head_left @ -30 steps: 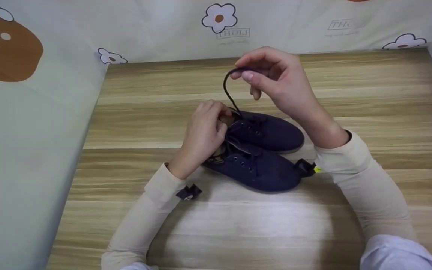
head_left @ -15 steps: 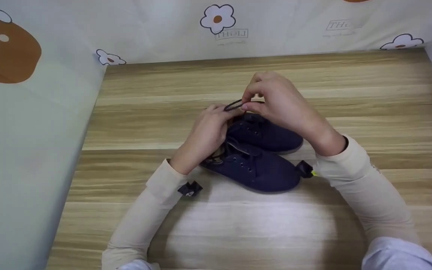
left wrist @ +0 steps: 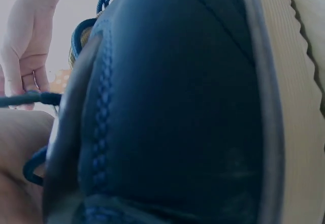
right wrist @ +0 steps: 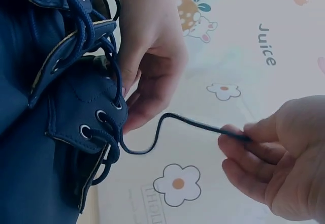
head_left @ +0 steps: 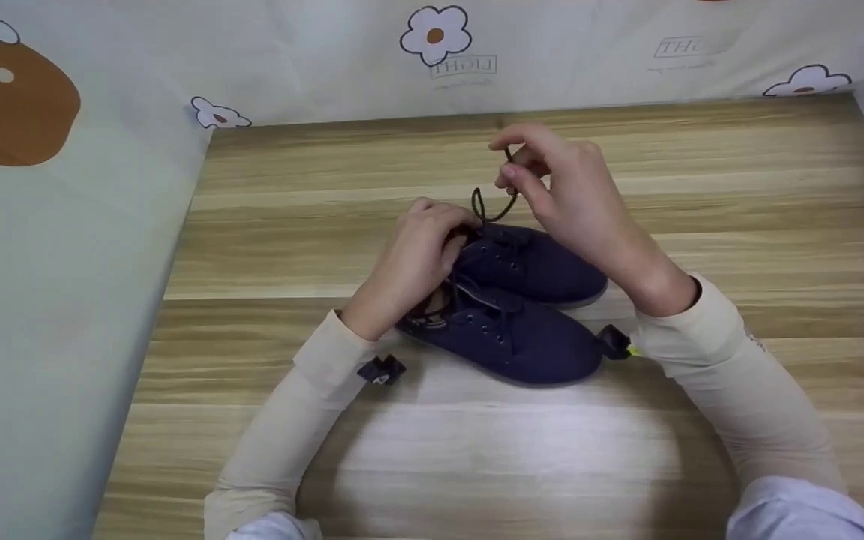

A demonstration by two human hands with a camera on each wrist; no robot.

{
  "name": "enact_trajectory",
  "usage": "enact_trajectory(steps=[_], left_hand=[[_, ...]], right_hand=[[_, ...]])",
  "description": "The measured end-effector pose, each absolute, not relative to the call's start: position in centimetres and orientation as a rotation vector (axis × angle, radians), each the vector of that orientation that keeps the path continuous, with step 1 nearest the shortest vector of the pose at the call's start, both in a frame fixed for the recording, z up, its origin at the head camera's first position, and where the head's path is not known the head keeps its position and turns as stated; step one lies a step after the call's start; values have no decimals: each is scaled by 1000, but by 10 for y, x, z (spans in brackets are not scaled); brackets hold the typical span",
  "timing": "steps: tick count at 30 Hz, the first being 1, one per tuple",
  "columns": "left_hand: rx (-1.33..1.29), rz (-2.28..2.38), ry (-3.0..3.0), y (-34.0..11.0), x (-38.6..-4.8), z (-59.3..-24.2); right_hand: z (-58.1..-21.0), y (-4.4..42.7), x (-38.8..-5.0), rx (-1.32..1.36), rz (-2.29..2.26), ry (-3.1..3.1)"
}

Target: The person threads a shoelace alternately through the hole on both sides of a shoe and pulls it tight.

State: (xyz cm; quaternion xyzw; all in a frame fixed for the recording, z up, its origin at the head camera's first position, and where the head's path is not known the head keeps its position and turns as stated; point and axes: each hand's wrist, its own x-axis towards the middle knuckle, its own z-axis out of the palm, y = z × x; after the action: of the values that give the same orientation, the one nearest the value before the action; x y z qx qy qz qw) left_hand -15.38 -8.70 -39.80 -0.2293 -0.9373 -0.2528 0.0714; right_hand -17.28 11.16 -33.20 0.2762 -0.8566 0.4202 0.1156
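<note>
A pair of navy lace-up shoes lies side by side on the table, toes to the right: the far shoe (head_left: 552, 262) and the near shoe (head_left: 544, 349). My left hand (head_left: 428, 244) grips the far shoe at its opening, beside the eyelets; some fingertips are hidden. My right hand (head_left: 574, 195) is raised above that shoe and pinches a dark shoelace (right wrist: 203, 126) near its end. From there the lace curves down loosely to the eyelet flap (right wrist: 94, 115). Shoe leather (left wrist: 177, 82) fills most of the left wrist view.
The wood-grain table (head_left: 289, 165) runs back to a pale wall covering (head_left: 312, 60) printed with flowers. A small black device (head_left: 382, 370) sits at the left wrist and another black device (head_left: 613, 341) at the right, close to the near shoe's toe.
My right hand came down with the lace beside the left hand, then rose up and right again, the lace now looping below it. My left hand stays at the far shoe; both shoes stay put.
</note>
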Motion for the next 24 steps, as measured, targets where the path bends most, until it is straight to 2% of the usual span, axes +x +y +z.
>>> enact_trajectory(steps=[9,16,24], left_hand=[[-689,-743,-2843,-83,-165,-398],[-649,-706,-2837,-82,-171,-402],[-609,-692,-2854,-78,-174,-404]], right_hand=[[-335,117,-169,932,1204,-2577],[-331,117,-162,974,1654,-2573],[-350,114,-171,869,1199,-2651]])
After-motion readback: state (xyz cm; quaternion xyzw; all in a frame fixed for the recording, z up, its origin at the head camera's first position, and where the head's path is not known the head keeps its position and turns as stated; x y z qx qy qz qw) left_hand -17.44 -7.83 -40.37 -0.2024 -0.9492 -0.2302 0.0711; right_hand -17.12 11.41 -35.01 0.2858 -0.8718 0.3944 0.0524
